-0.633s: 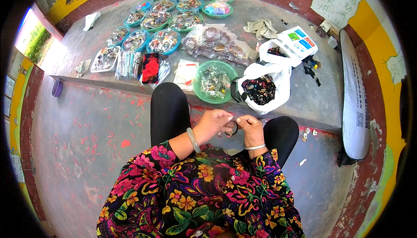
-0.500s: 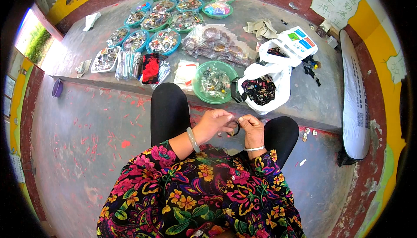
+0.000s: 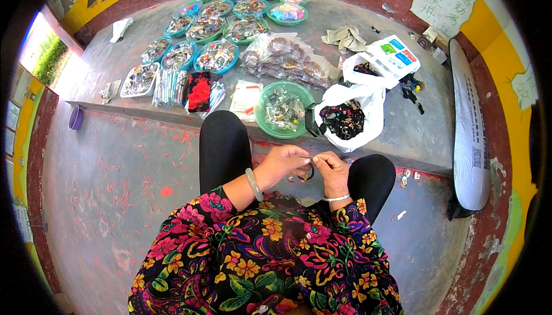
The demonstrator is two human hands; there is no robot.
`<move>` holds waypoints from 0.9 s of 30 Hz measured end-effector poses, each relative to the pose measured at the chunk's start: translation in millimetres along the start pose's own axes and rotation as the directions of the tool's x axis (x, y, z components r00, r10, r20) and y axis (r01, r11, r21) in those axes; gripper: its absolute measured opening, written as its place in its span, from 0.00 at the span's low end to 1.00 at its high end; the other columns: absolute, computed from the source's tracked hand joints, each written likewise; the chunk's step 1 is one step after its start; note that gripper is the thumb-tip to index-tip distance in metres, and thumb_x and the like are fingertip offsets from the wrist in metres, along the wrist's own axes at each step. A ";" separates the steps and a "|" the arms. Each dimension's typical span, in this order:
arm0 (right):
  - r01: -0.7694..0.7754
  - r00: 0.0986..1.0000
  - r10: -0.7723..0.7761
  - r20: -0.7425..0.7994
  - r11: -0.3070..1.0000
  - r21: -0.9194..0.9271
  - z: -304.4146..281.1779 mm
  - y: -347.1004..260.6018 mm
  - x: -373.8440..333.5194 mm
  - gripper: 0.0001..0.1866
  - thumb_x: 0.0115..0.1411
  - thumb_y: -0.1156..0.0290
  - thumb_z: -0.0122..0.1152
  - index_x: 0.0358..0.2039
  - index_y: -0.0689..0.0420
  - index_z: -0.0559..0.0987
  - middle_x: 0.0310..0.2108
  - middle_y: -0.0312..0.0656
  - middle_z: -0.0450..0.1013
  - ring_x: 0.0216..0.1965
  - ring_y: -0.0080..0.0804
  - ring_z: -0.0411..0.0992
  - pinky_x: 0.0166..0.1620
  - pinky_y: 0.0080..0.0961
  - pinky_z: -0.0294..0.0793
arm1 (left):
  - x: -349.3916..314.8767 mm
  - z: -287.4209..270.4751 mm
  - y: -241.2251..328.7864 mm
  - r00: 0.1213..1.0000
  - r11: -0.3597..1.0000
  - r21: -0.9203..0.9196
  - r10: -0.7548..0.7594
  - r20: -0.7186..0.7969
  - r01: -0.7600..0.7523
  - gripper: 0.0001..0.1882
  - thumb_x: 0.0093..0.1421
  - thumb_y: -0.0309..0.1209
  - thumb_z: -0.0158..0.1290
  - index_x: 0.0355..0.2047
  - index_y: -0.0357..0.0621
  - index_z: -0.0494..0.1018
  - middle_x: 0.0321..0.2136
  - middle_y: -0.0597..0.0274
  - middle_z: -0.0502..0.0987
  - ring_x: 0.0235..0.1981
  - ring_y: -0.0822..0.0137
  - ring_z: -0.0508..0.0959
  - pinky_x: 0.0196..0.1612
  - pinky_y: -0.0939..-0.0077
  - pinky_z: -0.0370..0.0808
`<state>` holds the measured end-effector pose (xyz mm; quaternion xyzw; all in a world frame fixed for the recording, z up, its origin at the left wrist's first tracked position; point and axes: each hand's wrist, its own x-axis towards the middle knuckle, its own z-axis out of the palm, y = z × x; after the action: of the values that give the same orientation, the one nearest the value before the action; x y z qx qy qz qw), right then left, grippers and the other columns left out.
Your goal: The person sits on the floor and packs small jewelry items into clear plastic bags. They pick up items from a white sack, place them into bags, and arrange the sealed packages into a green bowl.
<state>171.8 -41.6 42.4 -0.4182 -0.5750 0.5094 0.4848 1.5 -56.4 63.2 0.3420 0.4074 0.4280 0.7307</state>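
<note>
Above my lap, my left hand and my right hand meet at the fingertips, both pinched closed. Between them is a thin black loop, like a hair tie; part of it hangs under the fingers. A fine, thin strip also spans the two fingertips, too small to make out. Just beyond my hands, a green plastic basin holds small clear packets. To its right stands an open white plastic bag full of small dark pieces.
On the raised ledge lie a pile of clear bags with brown contents, bundled packets, a red-and-black pouch and several filled basins. A second white bag and a grey cloth lie farther back. A purple bucket stands left.
The fingertips of both hands have drawn together over the loop. The loop has turned and now shows less as a round ring; a thin strip shows between the fingertips.
</note>
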 end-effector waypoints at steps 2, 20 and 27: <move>0.016 1.000 -0.015 0.026 0.999 -0.044 1.8 -7.5 -0.8 0.02 0.51 0.78 0.57 0.25 0.63 0.76 0.24 0.35 0.69 0.25 0.18 0.65 0.29 0.15 0.64 | 1.8 -3.8 -3.8 0.999 0.996 0.080 -0.036 0.008 0.035 0.07 0.56 0.27 0.49 0.33 0.35 0.71 0.30 0.59 0.75 0.31 0.69 0.77 0.32 0.77 0.77; -0.144 0.984 0.161 -0.071 0.969 0.203 1.5 -1.0 -1.8 0.06 0.55 0.72 0.55 0.24 0.61 0.74 0.21 0.31 0.68 0.25 0.16 0.62 0.30 0.14 0.61 | 2.0 -7.9 -1.6 0.992 0.998 -0.025 -0.058 -0.115 0.056 0.08 0.55 0.30 0.51 0.31 0.38 0.72 0.27 0.62 0.75 0.28 0.72 0.76 0.22 0.83 0.73; -0.169 0.978 0.195 -0.078 0.952 0.256 -1.0 6.1 0.6 0.05 0.54 0.73 0.57 0.26 0.61 0.76 0.21 0.30 0.69 0.23 0.14 0.63 0.29 0.13 0.63 | -1.9 -0.6 6.0 0.995 0.999 -0.047 -0.024 -0.100 0.020 0.08 0.56 0.31 0.50 0.33 0.39 0.71 0.29 0.64 0.74 0.30 0.74 0.74 0.21 0.83 0.72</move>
<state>172.6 -40.1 36.4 -0.4311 -0.4403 0.5978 0.5128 -1.7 -55.7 68.6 0.2985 0.4376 0.4458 0.7216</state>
